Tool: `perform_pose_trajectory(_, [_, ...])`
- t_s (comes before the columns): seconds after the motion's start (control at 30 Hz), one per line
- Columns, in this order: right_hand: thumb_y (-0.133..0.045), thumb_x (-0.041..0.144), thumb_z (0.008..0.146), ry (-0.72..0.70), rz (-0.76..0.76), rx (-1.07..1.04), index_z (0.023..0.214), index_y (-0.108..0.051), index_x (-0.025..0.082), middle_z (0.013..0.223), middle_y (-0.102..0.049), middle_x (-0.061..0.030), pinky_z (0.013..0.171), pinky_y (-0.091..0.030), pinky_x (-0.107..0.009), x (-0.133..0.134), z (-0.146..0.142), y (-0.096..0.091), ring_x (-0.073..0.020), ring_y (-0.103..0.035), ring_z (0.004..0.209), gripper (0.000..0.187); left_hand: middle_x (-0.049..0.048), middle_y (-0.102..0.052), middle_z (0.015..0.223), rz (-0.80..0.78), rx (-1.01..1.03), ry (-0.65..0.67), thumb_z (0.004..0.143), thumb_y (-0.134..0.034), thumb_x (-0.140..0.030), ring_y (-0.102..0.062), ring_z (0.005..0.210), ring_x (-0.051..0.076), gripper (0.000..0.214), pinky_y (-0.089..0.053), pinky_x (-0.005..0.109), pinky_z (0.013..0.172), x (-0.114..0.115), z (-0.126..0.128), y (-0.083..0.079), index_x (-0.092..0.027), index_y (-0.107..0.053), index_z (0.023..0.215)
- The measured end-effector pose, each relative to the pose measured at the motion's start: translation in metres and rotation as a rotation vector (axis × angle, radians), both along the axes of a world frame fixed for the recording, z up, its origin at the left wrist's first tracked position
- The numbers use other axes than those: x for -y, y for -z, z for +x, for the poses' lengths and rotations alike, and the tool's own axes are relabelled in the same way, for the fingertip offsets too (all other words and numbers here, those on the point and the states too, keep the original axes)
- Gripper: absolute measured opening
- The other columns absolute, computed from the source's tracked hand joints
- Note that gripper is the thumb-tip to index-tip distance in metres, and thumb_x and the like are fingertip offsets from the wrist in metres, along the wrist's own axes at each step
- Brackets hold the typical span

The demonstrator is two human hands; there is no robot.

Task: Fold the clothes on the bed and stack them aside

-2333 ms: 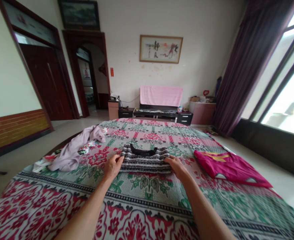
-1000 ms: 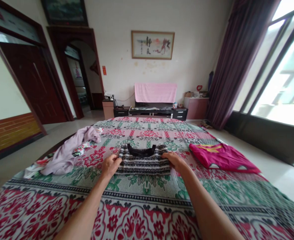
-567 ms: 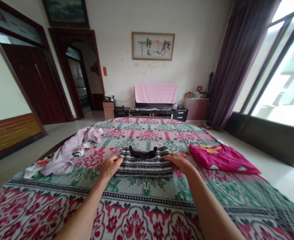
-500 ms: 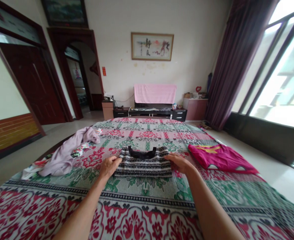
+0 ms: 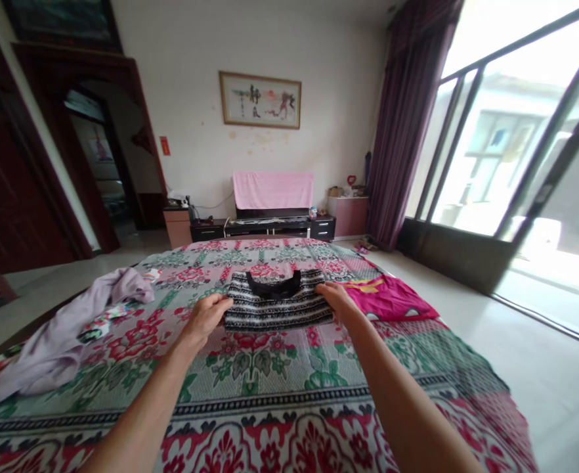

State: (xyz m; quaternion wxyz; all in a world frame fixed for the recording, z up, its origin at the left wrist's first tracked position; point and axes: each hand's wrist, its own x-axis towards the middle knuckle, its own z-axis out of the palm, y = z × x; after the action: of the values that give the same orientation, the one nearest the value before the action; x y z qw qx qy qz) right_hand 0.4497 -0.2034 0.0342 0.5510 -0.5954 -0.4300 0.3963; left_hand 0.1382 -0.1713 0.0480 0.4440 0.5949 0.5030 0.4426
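A folded black-and-white patterned top (image 5: pixel 276 305) with a black collar lies on the floral bedspread (image 5: pixel 250 374). My left hand (image 5: pixel 205 317) grips its left edge, fingers curled around the fabric. At the right edge, my right hand (image 5: pixel 333 299) holds the top too, fingers closed on it. Both arms reach forward over the bed.
A folded magenta garment (image 5: pixel 388 299) lies just right of the top. A lilac garment (image 5: pixel 58 332) and small printed clothes lie crumpled at the bed's left. Beyond the bed stand a dark TV cabinet (image 5: pixel 264 227) with a pink cloth, a doorway left, large windows right.
Both hands have carried the folded top to the right, closer to the magenta garment. The view has swung right, showing more window.
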Motion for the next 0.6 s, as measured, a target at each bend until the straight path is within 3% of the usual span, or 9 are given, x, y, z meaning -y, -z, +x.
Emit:
perform_pose_trajectory(0.13, [-0.057,0.023,0.066,0.210,-0.017,0.074,0.069,-0.056,0.018,0.048,-0.057,0.0034,0.042,-0.040,-0.020,0.014,0.056,-0.020,-0.0117,-0.054,0.043,0.006,-0.0007,-0.062,0.061,-0.058,0.151,0.127,0.053,-0.069,-0.044,-0.057,0.055,0.015,0.037,-0.043,0.026,0.054,-0.001,0.068,-0.014,-0.015,-0.061,0.074])
perform_pose_trajectory(0.27, [-0.058,0.022,0.066,0.317,-0.018,0.168,0.071,-0.060,0.016,0.045,-0.056,0.0043,0.040,-0.038,-0.019,0.028,0.107,-0.030,-0.0108,-0.053,0.041,0.008,-0.0011,-0.061,0.060,-0.098,0.225,0.220,0.054,-0.071,-0.039,-0.055,0.052,0.012,0.034,-0.043,0.024,0.051,-0.001,0.126,-0.014,-0.015,-0.061,0.075])
perform_pose_trajectory(0.4, [-0.063,0.021,0.066,0.435,-0.003,0.287,0.077,-0.066,0.015,0.047,-0.059,0.0030,0.043,-0.041,-0.020,0.037,0.153,-0.036,-0.0112,-0.055,0.044,0.012,-0.0013,-0.061,0.061,-0.156,0.305,0.286,0.057,-0.071,-0.034,-0.055,0.052,0.011,0.027,-0.045,0.024,0.051,0.005,0.173,-0.008,-0.015,-0.060,0.073])
perform_pose_trajectory(0.6, [-0.068,0.022,0.068,0.536,-0.050,0.560,0.090,-0.071,0.012,0.062,-0.067,-0.0048,0.050,-0.043,-0.024,0.042,0.209,-0.048,-0.0140,-0.058,0.052,0.024,-0.0017,-0.058,0.057,-0.161,0.250,0.325,0.065,-0.067,-0.027,-0.050,0.046,0.010,0.014,-0.042,0.023,0.047,0.015,0.236,-0.008,-0.015,-0.060,0.068])
